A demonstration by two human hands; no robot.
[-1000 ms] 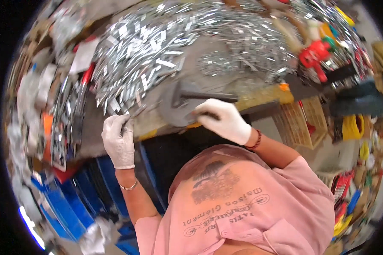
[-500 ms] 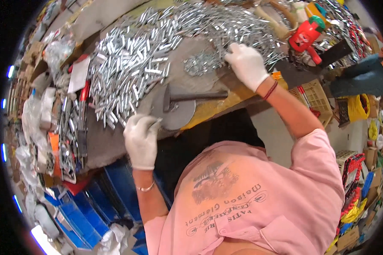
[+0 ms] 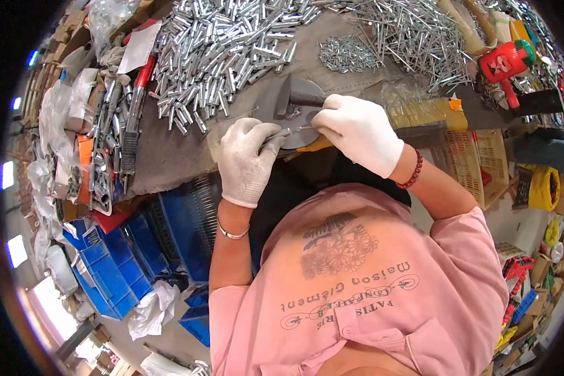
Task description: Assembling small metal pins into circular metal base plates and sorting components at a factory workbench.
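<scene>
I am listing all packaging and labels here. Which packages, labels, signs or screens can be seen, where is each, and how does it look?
Paper sheet: far left of the bench, white, rectangular, lying tilted.
Plastic bags: left bench edge, clear, crumpled.
Orange tag: bench edge right of the right hand, small, square.
Yellow bag: far right, below the bench, bulging.
Blue bins: lower left, under the bench, rectangular.
No screens or signs.

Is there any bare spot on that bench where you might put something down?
A bare grey strip of bench lies between the heap of short metal tubes and the near edge, left of the left hand. Another patch sits between the hammer and the small screw pile. The far side and left rim are crowded.
</scene>
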